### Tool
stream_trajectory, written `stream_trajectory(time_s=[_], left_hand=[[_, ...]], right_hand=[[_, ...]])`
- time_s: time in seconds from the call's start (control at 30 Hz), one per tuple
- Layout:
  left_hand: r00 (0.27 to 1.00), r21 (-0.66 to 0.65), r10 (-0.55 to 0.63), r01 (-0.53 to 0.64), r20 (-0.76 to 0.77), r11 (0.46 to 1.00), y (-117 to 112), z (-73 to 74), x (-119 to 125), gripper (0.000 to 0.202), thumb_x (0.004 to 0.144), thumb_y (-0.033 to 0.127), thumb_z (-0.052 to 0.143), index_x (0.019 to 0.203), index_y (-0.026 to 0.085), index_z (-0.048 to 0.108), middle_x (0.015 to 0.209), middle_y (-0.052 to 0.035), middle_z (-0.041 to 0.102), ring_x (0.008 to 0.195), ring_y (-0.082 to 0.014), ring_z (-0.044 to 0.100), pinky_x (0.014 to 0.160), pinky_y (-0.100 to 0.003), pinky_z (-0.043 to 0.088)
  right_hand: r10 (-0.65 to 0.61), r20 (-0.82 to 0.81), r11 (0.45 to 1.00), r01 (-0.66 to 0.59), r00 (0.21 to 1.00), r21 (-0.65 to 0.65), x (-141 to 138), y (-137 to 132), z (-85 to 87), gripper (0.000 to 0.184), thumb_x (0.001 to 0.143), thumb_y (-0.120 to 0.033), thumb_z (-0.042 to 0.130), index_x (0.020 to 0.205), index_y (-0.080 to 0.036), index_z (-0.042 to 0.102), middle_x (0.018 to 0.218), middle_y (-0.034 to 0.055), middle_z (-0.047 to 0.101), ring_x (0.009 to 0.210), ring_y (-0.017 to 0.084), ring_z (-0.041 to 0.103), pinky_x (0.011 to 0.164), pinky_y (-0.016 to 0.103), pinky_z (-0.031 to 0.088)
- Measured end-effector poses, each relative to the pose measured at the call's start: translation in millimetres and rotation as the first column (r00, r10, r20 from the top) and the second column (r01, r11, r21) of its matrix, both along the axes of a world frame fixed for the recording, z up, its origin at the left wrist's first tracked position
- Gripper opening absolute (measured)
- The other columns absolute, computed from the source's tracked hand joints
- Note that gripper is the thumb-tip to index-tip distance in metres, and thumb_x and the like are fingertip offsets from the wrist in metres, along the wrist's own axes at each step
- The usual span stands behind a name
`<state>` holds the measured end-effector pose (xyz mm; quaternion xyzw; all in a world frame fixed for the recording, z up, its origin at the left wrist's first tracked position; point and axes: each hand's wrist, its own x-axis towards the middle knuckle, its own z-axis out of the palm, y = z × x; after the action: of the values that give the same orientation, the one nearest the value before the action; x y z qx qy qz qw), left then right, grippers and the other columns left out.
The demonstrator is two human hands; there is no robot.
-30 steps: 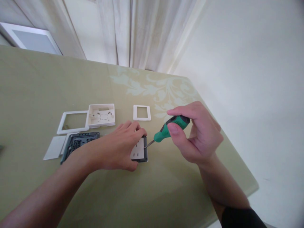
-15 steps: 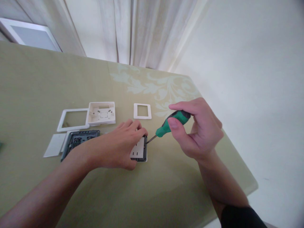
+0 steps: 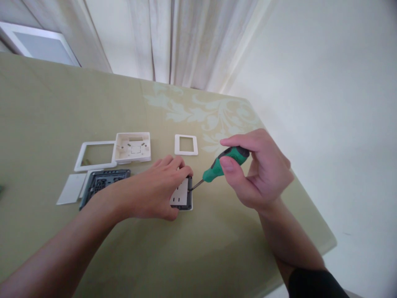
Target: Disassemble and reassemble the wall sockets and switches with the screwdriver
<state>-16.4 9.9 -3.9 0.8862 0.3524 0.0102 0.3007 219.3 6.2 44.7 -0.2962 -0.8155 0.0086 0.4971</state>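
Note:
My left hand (image 3: pixel 159 188) is closed around a wall socket (image 3: pixel 180 196), thumb on its near edge and fingers on its far edge. The socket has a white slotted face in a dark grey frame, and much of it is hidden under the hand. My right hand (image 3: pixel 259 169) grips a screwdriver (image 3: pixel 225 162) with a green and black handle, tilted down to the left. Its metal tip meets the socket's right edge. I cannot make out a screw there.
Left of the socket lie a dark grey mounting frame (image 3: pixel 105 180), a white plate (image 3: pixel 72 188), a white frame (image 3: pixel 81 159) and a white back box (image 3: pixel 133 154). A smaller white frame (image 3: pixel 194 147) lies beyond the socket. A wall (image 3: pixel 335 124) stands along the table's right side.
The screwdriver has tilted slightly, and its tip has shifted a little down and left along the socket's right edge. My left hand stays on the socket.

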Motion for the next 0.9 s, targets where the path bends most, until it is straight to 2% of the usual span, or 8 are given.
stream_trajectory(time_s=[0.27, 0.7, 0.8, 0.9], left_hand=[[1.0, 0.007, -0.003, 0.003, 0.012, 1.0, 0.0, -0.8, 0.0, 0.056, 0.071, 0.029, 0.076, 0.125, 0.024, 0.061, 0.125, -0.0107, 0.057, 0.119, -0.0361, 0.054, 0.103, -0.051, 0.05], [1.0, 0.009, -0.012, 0.012, 0.004, 1.0, 0.7, 1.7, 0.6, 0.056, 0.071, 0.029, 0.075, 0.125, 0.023, 0.061, 0.124, -0.0104, 0.057, 0.119, -0.0353, 0.054, 0.104, -0.051, 0.05], [1.0, -0.001, -0.007, 0.007, 0.005, 1.0, 0.8, 2.2, 0.3, 0.052, 0.071, 0.03, 0.076, 0.121, 0.023, 0.062, 0.125, -0.0103, 0.058, 0.12, -0.0353, 0.055, 0.104, -0.05, 0.051], [1.0, -0.005, 0.003, -0.003, 0.01, 1.0, 0.2, 1.3, -0.4, 0.053, 0.072, 0.033, 0.078, 0.122, 0.025, 0.062, 0.129, -0.0103, 0.06, 0.124, -0.0362, 0.056, 0.106, -0.048, 0.05]], right_hand=[[0.005, -0.017, 1.0, -0.005, 1.0, 0.004, 0.4, -0.7, 0.0, 0.026, 0.096, -0.017, 0.075, 0.119, -0.028, 0.078, 0.086, 0.0032, 0.071, 0.068, 0.021, 0.059, 0.055, 0.04, 0.053], [-0.006, 0.03, 1.0, 0.006, 1.0, 0.016, 0.9, -1.0, 0.1, 0.032, 0.096, -0.019, 0.077, 0.125, -0.032, 0.077, 0.088, 0.0046, 0.075, 0.068, 0.024, 0.064, 0.055, 0.043, 0.059], [0.087, 0.065, 0.996, -0.088, 0.994, 0.015, 1.8, -2.1, 3.9, 0.04, 0.094, -0.015, 0.073, 0.13, -0.031, 0.076, 0.093, 0.0049, 0.079, 0.073, 0.025, 0.069, 0.056, 0.043, 0.062], [0.218, 0.074, 0.976, -0.218, 0.973, -0.011, 2.4, -4.1, 6.5, 0.046, 0.093, -0.016, 0.065, 0.138, -0.021, 0.073, 0.107, 0.0087, 0.083, 0.086, 0.027, 0.076, 0.06, 0.042, 0.065]])
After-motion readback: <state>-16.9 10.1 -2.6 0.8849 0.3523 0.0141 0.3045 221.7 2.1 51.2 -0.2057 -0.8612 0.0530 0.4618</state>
